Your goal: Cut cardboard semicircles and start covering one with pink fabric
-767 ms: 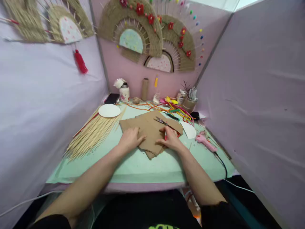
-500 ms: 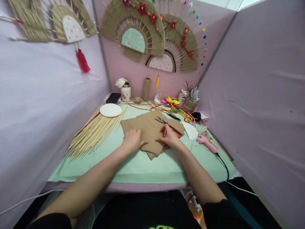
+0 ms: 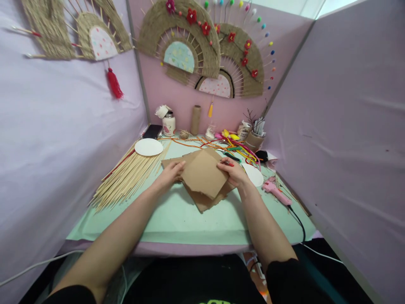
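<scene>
The person's right hand (image 3: pixel 236 172) has fingers clamped on the right edge of the cardboard sheet (image 3: pixel 205 173), also holding a red pen (image 3: pixel 230 164). Left of the sheet, the left hand (image 3: pixel 171 174) meets its corner, grip unclear. Cardboard scraps (image 3: pixel 203 203) are beneath the sheet.

No readable text, label, brand or number anywhere in view. Three prints come close:

- Black short-sleeved shirt (image 3: pixel 193 276): yellow-green print (image 3: pixel 218 301) on the front, cut by the bottom edge of the view. Only the top strip shows; looks like lettering, characters can't be made out.
- White rounded jar with a dark neck (image 3: pixel 168 125), at the back left of the surface: pinkish-red print on its side. Too small to tell picture from text.
- Small off-white cup with dark marks (image 3: pixel 244 131), at the back right, just beside the brown cylindrical holder with twigs (image 3: pixel 253 141): marks too small and blurred to read.
</scene>
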Demonstrator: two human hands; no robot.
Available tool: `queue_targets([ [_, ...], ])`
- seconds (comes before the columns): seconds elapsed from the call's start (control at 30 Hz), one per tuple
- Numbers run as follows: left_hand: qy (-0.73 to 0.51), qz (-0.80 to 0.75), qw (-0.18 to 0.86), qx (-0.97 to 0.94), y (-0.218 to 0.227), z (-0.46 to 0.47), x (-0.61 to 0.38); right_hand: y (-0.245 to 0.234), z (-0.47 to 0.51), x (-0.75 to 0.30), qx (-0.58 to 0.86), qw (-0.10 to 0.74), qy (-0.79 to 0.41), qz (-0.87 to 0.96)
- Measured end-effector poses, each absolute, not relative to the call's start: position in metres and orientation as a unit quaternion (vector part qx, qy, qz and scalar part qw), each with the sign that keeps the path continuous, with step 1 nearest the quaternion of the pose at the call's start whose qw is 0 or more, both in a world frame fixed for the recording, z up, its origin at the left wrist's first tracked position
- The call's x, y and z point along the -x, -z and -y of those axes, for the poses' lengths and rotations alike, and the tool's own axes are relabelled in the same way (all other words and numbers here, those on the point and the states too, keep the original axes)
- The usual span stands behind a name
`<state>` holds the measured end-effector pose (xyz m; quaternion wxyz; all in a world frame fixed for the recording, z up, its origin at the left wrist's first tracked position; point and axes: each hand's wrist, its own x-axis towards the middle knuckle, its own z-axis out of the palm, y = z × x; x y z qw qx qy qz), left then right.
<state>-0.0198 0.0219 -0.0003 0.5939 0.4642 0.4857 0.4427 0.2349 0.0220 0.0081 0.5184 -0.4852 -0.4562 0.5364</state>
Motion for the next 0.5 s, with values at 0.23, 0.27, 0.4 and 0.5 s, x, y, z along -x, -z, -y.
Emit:
queue_targets([
  [0.23, -0.315, -0.424, 0.763, -0.372, -0.015, -0.01, 0.029, -0.009, -0.028, -0.213, 0.455, 0.519, -0.51, 0.513],
  [0.27, -0.351, -0.434, 0.751, -0.352, -0.017, -0.013, 0.031, -0.006, -0.03, -0.213, 0.476, 0.536, -0.449, 0.534],
  [0.4, -0.526, -0.441, 0.691, -0.226, -0.025, -0.027, 0.038, 0.007, -0.033, -0.218, 0.529, 0.397, -0.197, 0.724],
  [0.5, -0.565, -0.428, 0.682, -0.179, -0.025, -0.032, 0.039, 0.012, -0.027, -0.214, 0.516, 0.19, -0.09, 0.83],
])
